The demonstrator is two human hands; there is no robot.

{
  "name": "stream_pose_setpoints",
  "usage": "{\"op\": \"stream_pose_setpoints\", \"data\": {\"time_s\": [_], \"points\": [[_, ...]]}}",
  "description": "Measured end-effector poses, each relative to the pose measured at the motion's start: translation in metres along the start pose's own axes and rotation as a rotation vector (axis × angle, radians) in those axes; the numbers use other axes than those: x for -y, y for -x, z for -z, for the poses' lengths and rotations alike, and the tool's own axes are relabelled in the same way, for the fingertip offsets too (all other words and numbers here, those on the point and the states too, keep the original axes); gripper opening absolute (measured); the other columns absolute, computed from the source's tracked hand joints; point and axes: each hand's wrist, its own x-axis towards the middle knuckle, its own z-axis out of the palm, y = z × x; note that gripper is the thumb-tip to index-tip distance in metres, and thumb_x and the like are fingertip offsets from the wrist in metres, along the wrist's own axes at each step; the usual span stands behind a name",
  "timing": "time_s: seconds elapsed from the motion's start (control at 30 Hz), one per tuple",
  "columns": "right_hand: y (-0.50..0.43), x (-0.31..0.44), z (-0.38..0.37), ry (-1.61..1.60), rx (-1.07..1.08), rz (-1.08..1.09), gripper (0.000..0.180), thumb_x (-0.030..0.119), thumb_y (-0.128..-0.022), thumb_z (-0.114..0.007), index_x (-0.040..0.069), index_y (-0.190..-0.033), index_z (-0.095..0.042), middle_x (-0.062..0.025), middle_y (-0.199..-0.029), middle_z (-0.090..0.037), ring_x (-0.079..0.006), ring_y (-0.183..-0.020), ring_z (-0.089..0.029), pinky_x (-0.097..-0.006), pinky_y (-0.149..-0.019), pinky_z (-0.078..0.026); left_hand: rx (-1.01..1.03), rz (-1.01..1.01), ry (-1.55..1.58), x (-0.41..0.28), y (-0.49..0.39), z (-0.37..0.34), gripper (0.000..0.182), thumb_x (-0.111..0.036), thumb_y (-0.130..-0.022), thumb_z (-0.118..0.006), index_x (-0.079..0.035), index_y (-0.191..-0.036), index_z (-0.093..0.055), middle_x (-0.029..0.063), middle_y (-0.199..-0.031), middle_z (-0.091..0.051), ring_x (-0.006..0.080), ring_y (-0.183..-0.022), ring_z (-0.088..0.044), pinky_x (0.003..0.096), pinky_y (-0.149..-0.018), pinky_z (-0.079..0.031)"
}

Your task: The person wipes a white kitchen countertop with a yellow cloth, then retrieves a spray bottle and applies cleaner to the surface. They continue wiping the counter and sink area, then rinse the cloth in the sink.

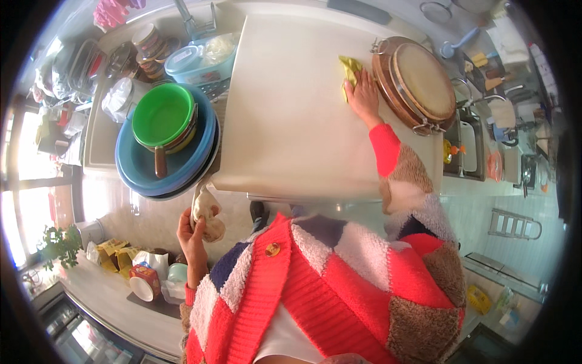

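Observation:
My right hand (365,98) lies flat on the pale countertop (291,127), pressing a crumpled yellow-green cloth (349,67). Part of the cloth sticks out beyond its fingers and thumb. Just right of that hand stands a round brown wooden vessel (386,86) with wire handles and a pale round top (423,82). My left hand (193,232) is off the counter's front left corner, pinching a limp off-white cloth (210,214) with darker stains between thumb and fingers. The cloth hangs beside the rim of a large blue basin (136,168).
Inside the blue basin sit a green bowl (163,113) and a pan with a wooden handle (160,164). Behind them are a light-blue lidded tub (200,68), a faucet (195,25) and stacked jars (149,50). A sink (468,145) lies far right, with utensils on the wall.

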Motion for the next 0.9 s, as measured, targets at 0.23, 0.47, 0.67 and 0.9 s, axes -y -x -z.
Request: {"op": "stream_pose_setpoints", "data": {"time_s": [0.23, 0.47, 0.67, 0.9], "points": [[-0.042, 0.061, -0.014, -0.110, 0.140, 0.212, 0.062, 0.046, -0.098, -0.044, 0.005, -0.144, -0.044, -0.0206, -0.154, -0.032, -0.0368, -0.144, -0.026, -0.0452, -0.118, -0.021, -0.051, 0.006, 0.009, 0.000, 0.008, -0.007, 0.034, -0.011, -0.091, -0.066, 0.002, -0.121, -0.057, 0.0040, -0.108, -0.063, 0.0109, -0.097, -0.058, 0.0247, -0.088, -0.044], [0.064, 0.139, 0.013, -0.288, 0.077, 0.672, 0.045, 0.034, -0.098, -0.050, 0.007, -0.134, -0.056, -0.0185, -0.148, -0.043, -0.0345, -0.136, -0.041, -0.0453, -0.111, -0.034, 0.002, -0.058, 0.081, 0.001, -0.002, -0.015, 0.034, -0.013, -0.091, -0.067, 0.002, -0.121, -0.058, 0.0034, -0.108, -0.063, 0.0102, -0.097, -0.058, 0.0243, -0.088, -0.044], [0.010, 0.091, 0.036, -1.465, 0.631, -0.258, 0.029, 0.012, -0.092, -0.059, 0.002, -0.119, -0.064, -0.0037, -0.093, -0.067, -0.0101, -0.087, -0.061, -0.0264, -0.080, -0.049, -0.062, -0.072, 0.110, 0.006, 0.010, -0.003, 0.034, -0.013, -0.091, -0.067, 0.001, -0.121, -0.058, 0.0033, -0.109, -0.064, 0.0101, -0.098, -0.058, 0.0243, -0.089, -0.045], [-0.062, 0.056, 0.027, -0.787, 0.264, 0.196, 0.034, 0.022, -0.087, -0.066, 0.002, -0.114, -0.066, -0.0087, -0.111, -0.068, -0.0227, -0.101, -0.064, -0.0328, -0.083, -0.051, -0.122, -0.084, 0.116, 0.017, 0.018, 0.008, 0.034, -0.014, -0.091, -0.067, 0.001, -0.120, -0.058, 0.0033, -0.110, -0.063, 0.0097, -0.098, -0.057, 0.0243, -0.089, -0.044]]}}
